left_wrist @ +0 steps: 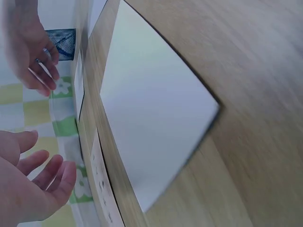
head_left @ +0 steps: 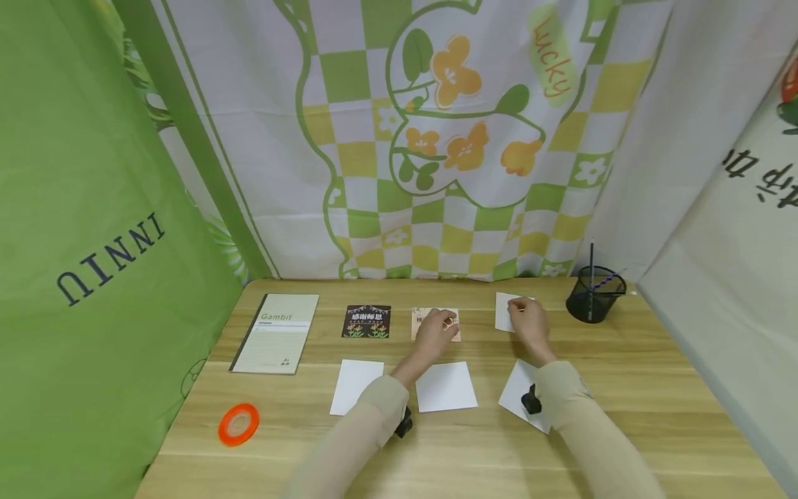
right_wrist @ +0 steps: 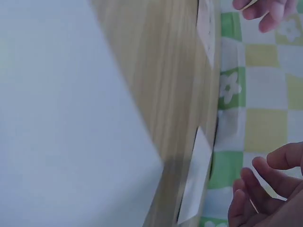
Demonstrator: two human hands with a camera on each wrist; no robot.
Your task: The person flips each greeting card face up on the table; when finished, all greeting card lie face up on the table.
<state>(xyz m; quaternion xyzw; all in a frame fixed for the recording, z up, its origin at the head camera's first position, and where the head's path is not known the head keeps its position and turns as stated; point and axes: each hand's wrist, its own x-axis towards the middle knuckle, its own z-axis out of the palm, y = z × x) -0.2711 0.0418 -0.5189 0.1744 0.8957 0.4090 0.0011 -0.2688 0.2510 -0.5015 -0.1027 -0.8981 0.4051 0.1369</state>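
On the counter, nearer than the left hand, lies a near white card; a skewed white card lies nearer than the right hand. Both hands hover, fingers loosely bent, thumbs apart: the left over a beige printed card, the right over a far white card. Right of the right hand, a black mesh cup holds a dark pencil and a blue twisted stick.

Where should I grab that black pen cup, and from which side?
I'd wrap fingers round the pen cup below its rim, bringing your right hand in from the left: the round cup stands upright, while the twisted blue stick leans right and the dark pencil rises above the rim.
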